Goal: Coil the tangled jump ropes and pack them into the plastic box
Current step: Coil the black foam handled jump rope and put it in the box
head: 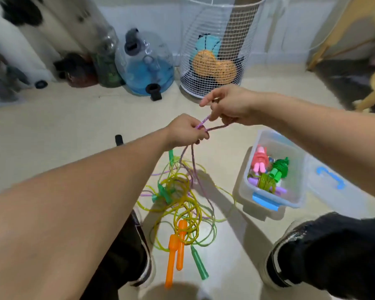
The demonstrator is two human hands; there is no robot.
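A purple jump rope [194, 163] runs up from a tangle on the floor into both hands. My left hand [185, 132] grips its strands in a fist. My right hand [230, 107], just above and to the right, pinches a short stretch of the same rope. Below lies a tangle of yellow-green ropes [182, 200] with two orange handles [175, 252] and green handles [198, 264]. The clear plastic box [299, 169] with blue latches stands open at the right. It holds coiled ropes with pink, green and purple handles.
The box lid [331, 187] lies on the floor right of the box. A white wire basket [212, 50] and a blue water jug [147, 63] stand against the far wall. My shoes [281, 256] flank the tangle. A wooden furniture leg [329, 40] rises at right.
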